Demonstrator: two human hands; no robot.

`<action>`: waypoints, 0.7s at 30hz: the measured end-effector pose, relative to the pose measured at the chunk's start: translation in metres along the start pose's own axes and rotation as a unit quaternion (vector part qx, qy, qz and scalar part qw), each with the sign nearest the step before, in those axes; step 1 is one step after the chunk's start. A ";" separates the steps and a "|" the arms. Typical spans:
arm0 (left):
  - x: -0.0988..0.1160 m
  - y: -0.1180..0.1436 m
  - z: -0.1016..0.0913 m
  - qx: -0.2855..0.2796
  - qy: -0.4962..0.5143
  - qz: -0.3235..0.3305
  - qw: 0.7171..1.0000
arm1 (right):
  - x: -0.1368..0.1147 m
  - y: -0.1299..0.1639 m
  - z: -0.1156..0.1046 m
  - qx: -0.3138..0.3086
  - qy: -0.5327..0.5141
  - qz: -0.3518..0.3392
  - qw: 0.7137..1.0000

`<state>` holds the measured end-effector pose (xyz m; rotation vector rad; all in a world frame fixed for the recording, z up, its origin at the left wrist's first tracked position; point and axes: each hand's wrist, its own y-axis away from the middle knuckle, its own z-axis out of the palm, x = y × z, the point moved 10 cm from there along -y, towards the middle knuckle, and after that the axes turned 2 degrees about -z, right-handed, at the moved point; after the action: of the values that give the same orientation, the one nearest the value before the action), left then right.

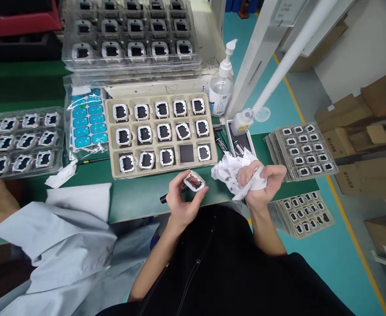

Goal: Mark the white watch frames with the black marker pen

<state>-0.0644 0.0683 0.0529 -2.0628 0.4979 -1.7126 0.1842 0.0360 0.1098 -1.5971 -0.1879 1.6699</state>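
Between the thumb and fingers of my left hand [184, 199] is a silver watch case frame [194, 181], rounded-square with a dark opening. Crumpled white wiping tissue [234, 173], marked with dark spots, is bunched in my right hand [260, 182], whose fingers are curled tightly around it. A black marker [163, 199] shows just behind my left hand; whether the hand touches it I cannot tell. Beyond both hands lies a beige tray [162, 168] of similar frames in rows. One pocket [186, 153] in its front row holds no frame.
A pump bottle [219, 90] and a smaller white bottle [242, 122] stand behind my right hand. Stacked clear trays [132, 63] are at the back, blue stickers [88, 118] at left. More tray stacks [301, 151] stand at right. A co-worker's sleeve [55, 237] reaches in at left.
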 end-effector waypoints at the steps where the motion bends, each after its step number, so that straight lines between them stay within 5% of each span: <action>1: 0.002 -0.002 0.002 -0.004 0.004 -0.001 1.000 | 0.003 0.002 0.001 -0.008 -0.008 0.013 1.000; 14: 0.017 -0.023 0.027 -0.053 0.050 0.000 0.997 | 0.023 0.023 0.006 -0.028 0.006 0.099 0.995; 21: 0.000 -0.013 0.046 -0.125 0.160 -0.128 0.971 | 0.032 0.034 0.011 -0.084 0.027 0.154 0.984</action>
<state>-0.0191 0.0830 0.0527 -2.1010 0.5912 -2.2598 0.1635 0.0377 0.0672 -1.8720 -0.0544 1.8815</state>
